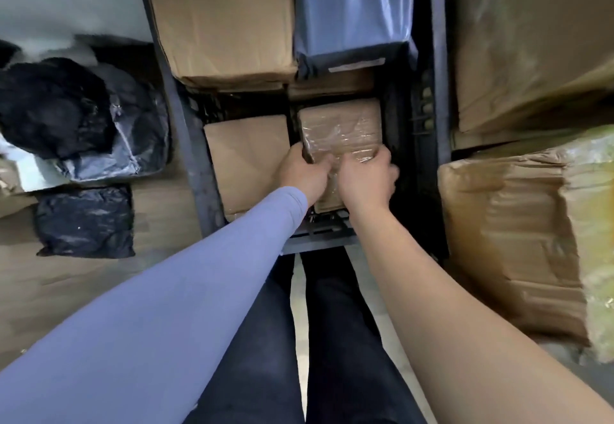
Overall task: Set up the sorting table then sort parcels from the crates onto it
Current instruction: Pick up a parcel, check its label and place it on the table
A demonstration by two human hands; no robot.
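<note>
The taped parcel (340, 131) has its near end hidden under both hands; big boxes (531, 41) far right are badly blurred.

Parcel (340, 127) in crate (403, 117) — boxes (219, 18) behind.

Dark trousers (275, 340) over a pale floor strip (299, 324) — nothing sharper shows.

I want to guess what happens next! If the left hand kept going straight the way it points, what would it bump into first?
The left hand already grips the taped brown parcel, so that comes first. Beyond it, probably the brown box under the blue bag, though depth is unclear.
</note>
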